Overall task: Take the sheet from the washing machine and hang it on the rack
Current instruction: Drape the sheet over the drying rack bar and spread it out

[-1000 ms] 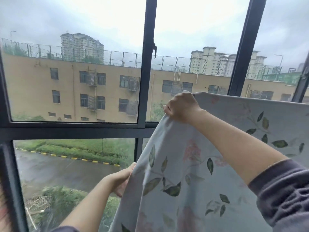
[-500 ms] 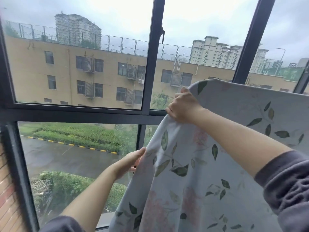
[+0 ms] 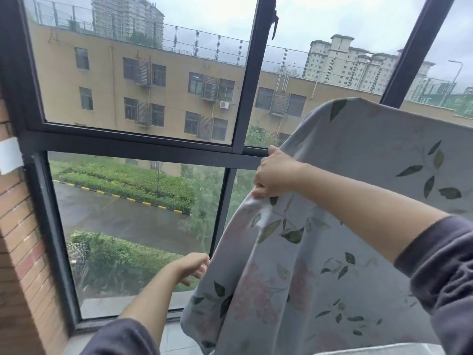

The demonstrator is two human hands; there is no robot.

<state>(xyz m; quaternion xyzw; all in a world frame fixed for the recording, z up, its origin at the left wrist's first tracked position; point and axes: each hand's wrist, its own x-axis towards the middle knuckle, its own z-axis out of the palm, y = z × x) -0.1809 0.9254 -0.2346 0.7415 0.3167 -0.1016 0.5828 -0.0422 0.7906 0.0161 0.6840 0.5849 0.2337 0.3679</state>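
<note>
Sheet (image 3: pixel 358 155) draped high, right hand (image 3: pixel 277 175) gripping fold, left hand (image 3: pixel 190 267) holding edge

The right hand (image 3: pixel 275 175), earlier at the sheet's (image 3: pixel 358 162) top fold, now pinches the cloth well below it. The left hand (image 3: pixel 190 269) has slid down the left edge. A brick wall (image 3: pixel 20 252) has come into sight far left.

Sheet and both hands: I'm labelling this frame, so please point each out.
floral sheet (image 3: pixel 307 265), head view, hanging middle panel.
left hand (image 3: pixel 192 267), head view, back of the hand.
right hand (image 3: pixel 277 174), head view, knuckles above the bunched fabric.
</note>
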